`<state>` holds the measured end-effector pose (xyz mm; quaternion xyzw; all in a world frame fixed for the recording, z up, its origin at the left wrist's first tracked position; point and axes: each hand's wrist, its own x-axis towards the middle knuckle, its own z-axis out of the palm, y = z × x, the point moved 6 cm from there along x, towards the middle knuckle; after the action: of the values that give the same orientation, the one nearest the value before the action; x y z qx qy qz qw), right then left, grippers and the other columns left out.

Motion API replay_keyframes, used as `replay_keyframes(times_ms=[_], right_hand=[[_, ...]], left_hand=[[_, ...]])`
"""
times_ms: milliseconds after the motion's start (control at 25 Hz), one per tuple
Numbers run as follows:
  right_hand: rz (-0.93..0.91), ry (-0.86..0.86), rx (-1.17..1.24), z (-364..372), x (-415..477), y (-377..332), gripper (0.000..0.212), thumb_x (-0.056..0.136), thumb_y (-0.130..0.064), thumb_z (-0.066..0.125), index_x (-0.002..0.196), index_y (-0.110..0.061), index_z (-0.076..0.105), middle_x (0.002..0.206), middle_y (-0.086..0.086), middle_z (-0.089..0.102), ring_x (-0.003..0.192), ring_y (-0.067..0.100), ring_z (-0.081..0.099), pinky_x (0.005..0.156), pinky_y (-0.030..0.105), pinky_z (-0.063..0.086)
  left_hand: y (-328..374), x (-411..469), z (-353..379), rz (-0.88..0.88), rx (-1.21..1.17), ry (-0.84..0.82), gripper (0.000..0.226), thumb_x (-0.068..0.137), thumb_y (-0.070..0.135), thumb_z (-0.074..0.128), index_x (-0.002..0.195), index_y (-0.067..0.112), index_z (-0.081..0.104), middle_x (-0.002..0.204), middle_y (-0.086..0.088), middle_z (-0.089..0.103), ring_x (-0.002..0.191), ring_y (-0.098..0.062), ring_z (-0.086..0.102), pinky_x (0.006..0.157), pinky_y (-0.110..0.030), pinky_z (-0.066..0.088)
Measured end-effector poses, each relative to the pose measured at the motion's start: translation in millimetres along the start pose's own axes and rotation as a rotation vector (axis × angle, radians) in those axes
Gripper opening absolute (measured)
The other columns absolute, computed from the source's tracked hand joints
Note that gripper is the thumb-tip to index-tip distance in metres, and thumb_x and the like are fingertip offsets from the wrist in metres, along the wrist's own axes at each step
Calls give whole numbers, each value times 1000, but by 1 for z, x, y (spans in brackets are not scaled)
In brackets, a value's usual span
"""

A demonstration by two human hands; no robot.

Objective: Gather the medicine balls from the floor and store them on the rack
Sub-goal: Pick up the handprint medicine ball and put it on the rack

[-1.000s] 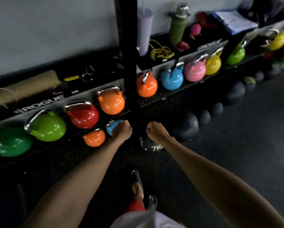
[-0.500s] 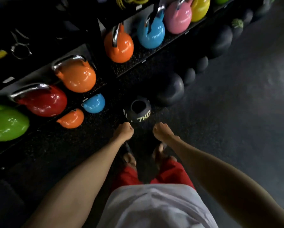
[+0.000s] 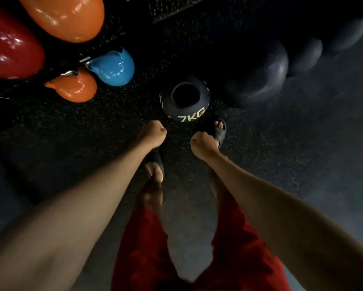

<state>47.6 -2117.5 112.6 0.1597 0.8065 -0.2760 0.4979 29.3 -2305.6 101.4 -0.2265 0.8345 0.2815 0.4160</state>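
Note:
A black medicine ball marked 7KG (image 3: 184,101) lies on the dark rubber floor just ahead of my feet. My left hand (image 3: 153,133) is a closed fist, a little below and left of the ball, holding nothing. My right hand (image 3: 202,143) is also a fist, just below the ball's right side, not touching it. A bigger dark medicine ball (image 3: 258,80) rests to the right of the 7KG ball, with two more dark balls (image 3: 306,55) lined up behind it along the rack's foot.
A small blue kettlebell (image 3: 115,68) and a small orange kettlebell (image 3: 75,87) sit on the floor at the left. A red kettlebell (image 3: 10,51) and a large orange one (image 3: 69,15) stand above them. My sandalled feet (image 3: 219,131) are under my hands.
The view has tilted down and closer to the floor. The 7KG ball looms larger and nearer my fists. Both hands stay closed and have dropped toward the ball.

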Motion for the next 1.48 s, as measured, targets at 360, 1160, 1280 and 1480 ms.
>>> replay_keyframes(times_ms=[360, 1160, 1280, 1480], right_hand=[[50, 58, 209, -7, 196, 77, 32, 98, -18, 45, 123, -7, 61, 112, 12, 65, 103, 30, 58, 82, 32, 39], [94, 407, 838, 51, 320, 30, 71, 94, -61, 52, 147, -17, 33, 141, 14, 49, 132, 30, 43, 112, 44, 37], [-25, 481, 560, 60, 301, -8, 70, 91, -60, 57, 141, -17, 36, 133, 18, 47, 122, 32, 40, 102, 43, 37], [-196, 577, 573, 71, 312, -11, 32, 96, -24, 40, 126, -13, 47, 116, 12, 59, 103, 28, 55, 90, 47, 47]], left_hand=[[57, 196, 65, 75, 110, 276, 49, 90, 17, 62, 135, 14, 45, 141, -14, 48, 130, -32, 45, 106, -44, 40], [-30, 333, 46, 66, -167, 522, 55, 89, -6, 52, 138, 18, 40, 145, -10, 41, 136, -29, 35, 110, -50, 40], [-89, 325, 43, -3, -329, 430, 69, 92, -5, 56, 151, 15, 28, 152, -13, 37, 140, -25, 37, 113, -19, 22], [-166, 309, 60, -108, -625, 405, 72, 88, -16, 54, 151, 10, 29, 131, 3, 50, 119, -7, 46, 90, -2, 34]])
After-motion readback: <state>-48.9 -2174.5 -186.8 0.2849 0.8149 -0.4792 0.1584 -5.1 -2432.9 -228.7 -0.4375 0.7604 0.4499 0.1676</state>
